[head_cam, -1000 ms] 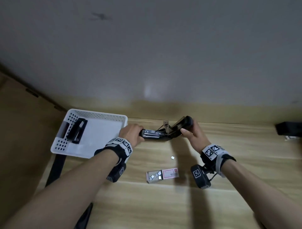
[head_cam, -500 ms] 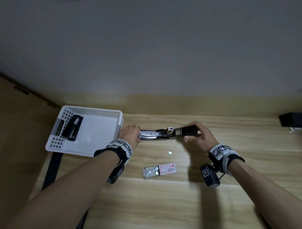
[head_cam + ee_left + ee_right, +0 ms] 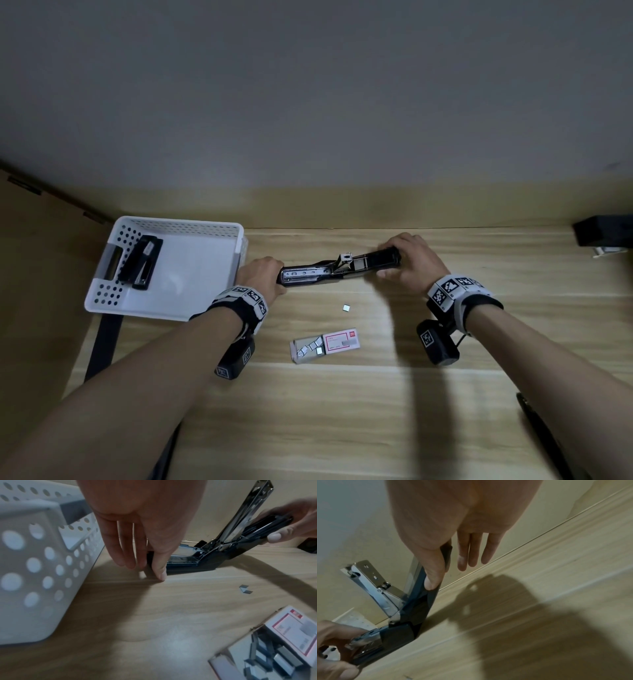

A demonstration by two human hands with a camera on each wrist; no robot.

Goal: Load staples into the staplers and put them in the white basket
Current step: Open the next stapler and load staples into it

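A black stapler (image 3: 339,270) lies swung wide open on the wooden table, its metal staple channel bare. My left hand (image 3: 270,277) pinches the base's left end (image 3: 181,561), thumb tip down on the table. My right hand (image 3: 400,260) pinches the black top cover (image 3: 435,592) between thumb and forefinger, holding it tilted up off the table; its other fingers hang straight. A metal arm (image 3: 368,582) sticks up from the hinge. The white basket (image 3: 171,308) stands to the left with a second black stapler (image 3: 142,262) inside. An open staple box (image 3: 325,344) lies in front.
A loose staple strip (image 3: 346,307) lies between the stapler and the box. The basket's perforated wall (image 3: 34,561) is close to my left fingers. A black object (image 3: 603,234) sits at the far right against the back wall.
My right hand has swung the stapler's cover down and to the right, from a raised angle to nearly flat. My left hand has kept hold of the base end.
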